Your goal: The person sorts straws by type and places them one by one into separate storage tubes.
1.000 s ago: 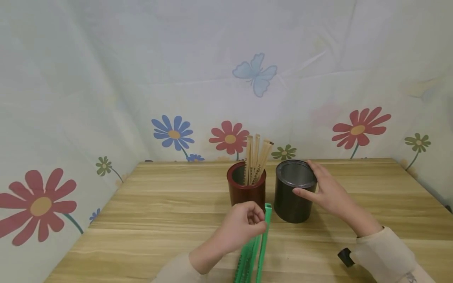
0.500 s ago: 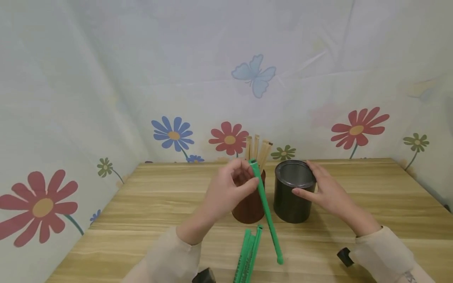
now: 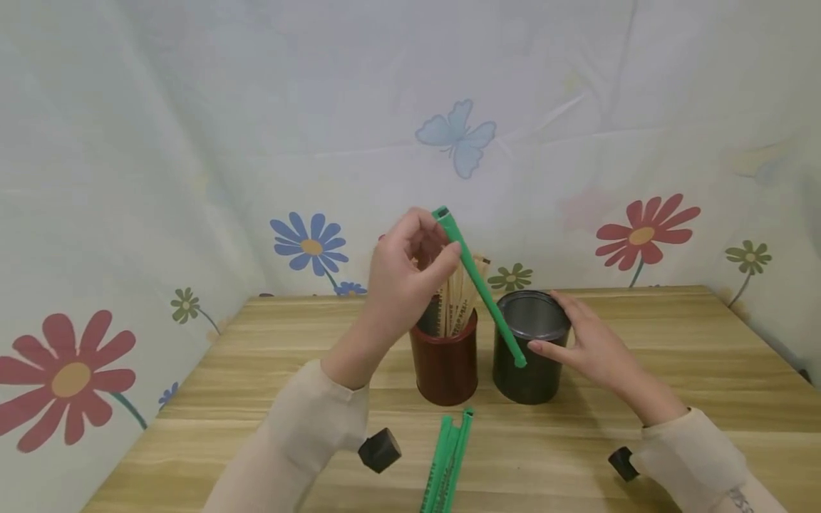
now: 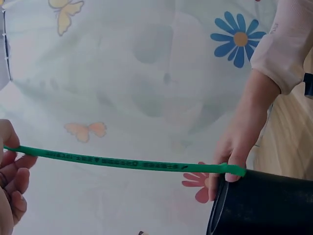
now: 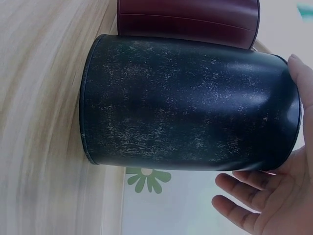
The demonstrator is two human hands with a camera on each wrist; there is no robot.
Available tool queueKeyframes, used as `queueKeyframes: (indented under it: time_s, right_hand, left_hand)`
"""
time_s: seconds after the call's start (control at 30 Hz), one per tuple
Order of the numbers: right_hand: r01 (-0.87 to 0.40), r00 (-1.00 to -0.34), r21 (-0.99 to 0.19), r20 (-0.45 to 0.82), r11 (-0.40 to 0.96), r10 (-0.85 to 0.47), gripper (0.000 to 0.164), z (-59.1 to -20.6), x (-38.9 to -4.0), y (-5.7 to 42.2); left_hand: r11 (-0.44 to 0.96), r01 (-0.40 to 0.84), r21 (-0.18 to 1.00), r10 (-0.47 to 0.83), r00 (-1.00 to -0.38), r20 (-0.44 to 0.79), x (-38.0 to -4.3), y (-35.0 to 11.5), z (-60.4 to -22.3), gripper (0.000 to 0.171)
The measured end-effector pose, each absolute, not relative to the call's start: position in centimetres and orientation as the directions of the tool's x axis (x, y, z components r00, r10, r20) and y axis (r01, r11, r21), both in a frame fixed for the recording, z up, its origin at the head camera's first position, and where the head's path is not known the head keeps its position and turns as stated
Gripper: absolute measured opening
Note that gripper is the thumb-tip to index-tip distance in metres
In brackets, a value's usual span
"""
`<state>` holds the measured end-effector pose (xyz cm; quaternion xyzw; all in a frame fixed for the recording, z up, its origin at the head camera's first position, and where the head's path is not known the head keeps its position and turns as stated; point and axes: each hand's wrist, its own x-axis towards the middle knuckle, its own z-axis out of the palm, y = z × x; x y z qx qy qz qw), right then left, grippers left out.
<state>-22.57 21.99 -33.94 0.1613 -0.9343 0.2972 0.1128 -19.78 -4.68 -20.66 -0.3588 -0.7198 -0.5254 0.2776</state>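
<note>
Nearest, at the bottom centre of the head view, several slim green sticks (image 3: 442, 470) lie side by side, their wrappers smooth and printed with small dark characters. Pale, softly creased sleeves (image 3: 295, 427) enter from both lower corners, each with a small black block (image 3: 380, 450) at the cuff. At mid-frame the left hand (image 3: 407, 278) pinches one end of another green stick (image 3: 479, 281) between thumb and fingertips. That long, narrow stick slants down to the right, its lower end overlapping the black container (image 3: 529, 381); whether they touch, I cannot tell. The right hand (image 3: 596, 349) grips this round, straight-sided container at its rim, thumb nearer, fingers on the far side. The right wrist view shows its glossy dark wall scuffed with pale flecks and edged by thin seams. Just left stands a dark red cup (image 3: 445, 370), cylindrical and sleek, with printed tan sticks (image 3: 454, 306) leaning upright in it. Everything rests on a table (image 3: 673, 356) with pale, streaky wood grain. Beyond, filling the upper frame, hangs a wrinkled whitish cloth (image 3: 359, 128) printed with red, blue and green flowers and a light-blue butterfly.
</note>
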Motion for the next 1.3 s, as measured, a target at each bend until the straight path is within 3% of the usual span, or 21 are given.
queueKeyframes:
  time_s: [0.17,0.37,0.67,0.9,1.3]
  right_hand:
    - [-0.370,-0.920,-0.520,0.317,0.770,-0.229,0.091,-34.1,-22.7,22.1]
    - [-0.374,-0.917,-0.521,0.331,0.768,-0.222,0.089,-34.1,-22.8,22.2]
    - [-0.392,-0.913,-0.564,0.337,0.727,-0.230,0.087,-34.4,-22.9,22.1]
    - [-0.392,-0.914,-0.581,0.337,0.714,-0.227,0.087,-34.4,-22.9,22.3]
    - [-0.391,-0.916,-0.567,0.311,0.725,-0.252,0.092,-34.0,-22.7,22.3]
  left_hand:
    - [0.182,0.853,0.489,0.204,-0.520,0.830,-20.7,-4.2,-19.9,0.009]
    - [0.222,0.868,0.443,0.246,-0.490,0.837,-21.7,-2.9,-20.6,0.010]
    - [0.393,0.815,0.426,0.341,-0.559,0.756,-23.0,-1.6,-24.3,0.011]
    - [0.453,0.816,0.358,0.423,-0.550,0.720,-23.6,-0.7,-25.9,0.010]
    - [0.578,0.742,0.341,0.476,-0.646,0.597,-24.3,0.2,-28.5,0.010]
